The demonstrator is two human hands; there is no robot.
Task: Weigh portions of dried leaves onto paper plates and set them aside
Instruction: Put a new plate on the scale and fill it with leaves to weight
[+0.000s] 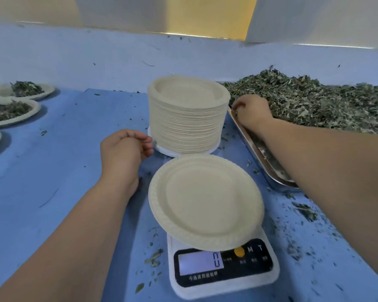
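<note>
- The paper plate (205,201) on the scale is matt cream pulp paper, smooth in the well, with a crimped, ribbed rim.
- The stack of paper plates (187,118) is the same matt paper, its side finely ridged by the layered edges.
- The kitchen scale (225,273) has a smooth white plastic body and a glossy black front panel with a shiny lit display.
- The tray (264,158) is bare metal, polished and reflective.
- The dried leaves (310,103) look dull, rough, crumpled and brittle.
- The bench (63,171) has a matt blue covering, smooth and flecked with leaf crumbs.
</note>
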